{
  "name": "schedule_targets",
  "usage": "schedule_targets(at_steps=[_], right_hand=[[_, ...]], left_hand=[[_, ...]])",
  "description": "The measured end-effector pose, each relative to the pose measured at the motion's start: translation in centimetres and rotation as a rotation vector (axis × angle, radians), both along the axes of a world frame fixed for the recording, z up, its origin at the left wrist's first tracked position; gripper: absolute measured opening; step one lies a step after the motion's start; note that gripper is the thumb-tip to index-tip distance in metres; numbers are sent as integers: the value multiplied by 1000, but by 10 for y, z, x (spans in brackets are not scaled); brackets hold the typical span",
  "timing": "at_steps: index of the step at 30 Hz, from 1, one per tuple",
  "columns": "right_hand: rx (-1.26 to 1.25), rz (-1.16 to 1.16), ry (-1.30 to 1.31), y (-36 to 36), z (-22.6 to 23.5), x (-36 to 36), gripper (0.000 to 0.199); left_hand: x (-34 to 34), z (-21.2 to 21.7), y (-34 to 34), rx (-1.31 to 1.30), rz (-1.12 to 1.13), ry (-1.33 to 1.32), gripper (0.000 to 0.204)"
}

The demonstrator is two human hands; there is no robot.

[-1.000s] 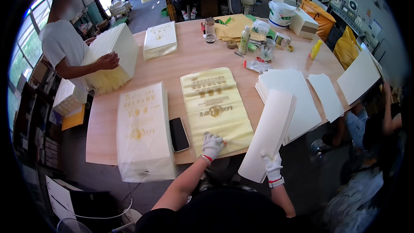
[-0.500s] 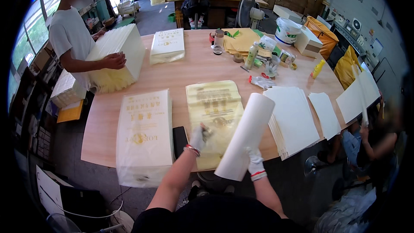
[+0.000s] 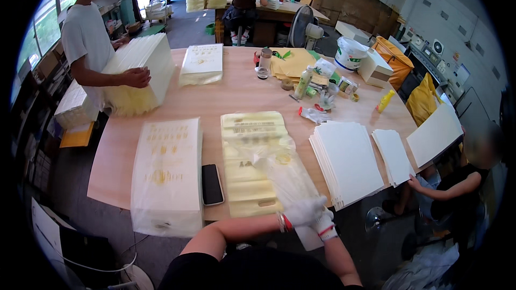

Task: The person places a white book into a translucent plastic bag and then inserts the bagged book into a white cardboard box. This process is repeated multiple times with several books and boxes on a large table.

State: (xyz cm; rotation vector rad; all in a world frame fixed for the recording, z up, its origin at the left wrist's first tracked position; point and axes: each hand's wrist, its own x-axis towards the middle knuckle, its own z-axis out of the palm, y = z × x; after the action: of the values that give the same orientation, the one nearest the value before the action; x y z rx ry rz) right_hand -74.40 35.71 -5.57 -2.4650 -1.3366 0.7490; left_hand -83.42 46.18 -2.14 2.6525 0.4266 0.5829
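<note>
My left hand [image 3: 304,212], in a white glove, is closed at the mouth of a clear plastic bag [image 3: 293,178]. Right beside it, my gloved right hand [image 3: 325,225] is closed on a white sheet [image 3: 310,239], whose lower end sticks out below the hands, past the table edge. How far the sheet reaches inside the bag is hard to make out. The bag stretches up and left over a pile of yellowish printed plastic bags [image 3: 250,182]. To the left lie a black phone [image 3: 212,185] and a stack of bagged white boards [image 3: 167,177].
White sheets lie in a large stack [image 3: 346,164] and a smaller one [image 3: 392,156], which a seated person's hand [image 3: 414,181] touches. A standing person at left holds a thick bundle [image 3: 141,72]. Bottles, gloves, tape and a white bucket [image 3: 350,53] crowd the far side.
The curled white sheet has gone down toward me, and my left hand has crossed over to my right hand, drawing the clear bag along. The seated person's hand now touches the smaller stack.
</note>
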Motion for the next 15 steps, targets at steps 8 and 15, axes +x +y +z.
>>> schedule_targets(at_steps=[8,15], right_hand=[[377,-484,-219,74,-23,-7,44],[-11,-143,-227,87,-36,35,67]], left_hand=[[-59,-39,48,-213,-17,196,49],[-123,-78,103,-291,688,-337,39]])
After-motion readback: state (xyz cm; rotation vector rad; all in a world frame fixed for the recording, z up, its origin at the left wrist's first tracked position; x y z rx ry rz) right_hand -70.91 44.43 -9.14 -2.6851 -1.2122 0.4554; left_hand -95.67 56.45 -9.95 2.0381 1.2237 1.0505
